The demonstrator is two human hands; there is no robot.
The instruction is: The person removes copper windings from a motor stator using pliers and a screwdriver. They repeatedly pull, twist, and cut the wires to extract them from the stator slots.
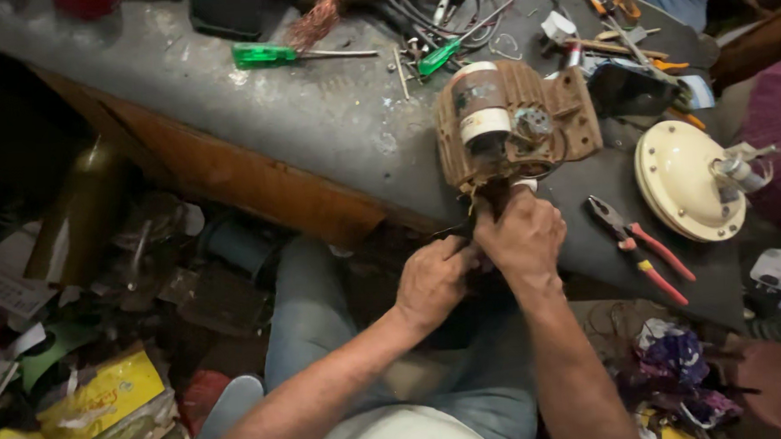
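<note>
A grey, scuffed bench (316,117) crosses a cluttered workshop. From the left: a green screwdriver (265,54), the brown motor (513,122) at the near edge, red pliers (642,248), a cream cover (683,180). Both hands (437,279) (523,236) are closed on wires under the motor.

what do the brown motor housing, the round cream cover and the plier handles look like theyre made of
Motor housing: probably cast metal, ribbed, dull rusty brown. Round cream cover: likely painted metal or plastic, smooth with a soft sheen. Plier handles: red sleeves, seemingly rubber or plastic, over dark steel jaws.
</note>
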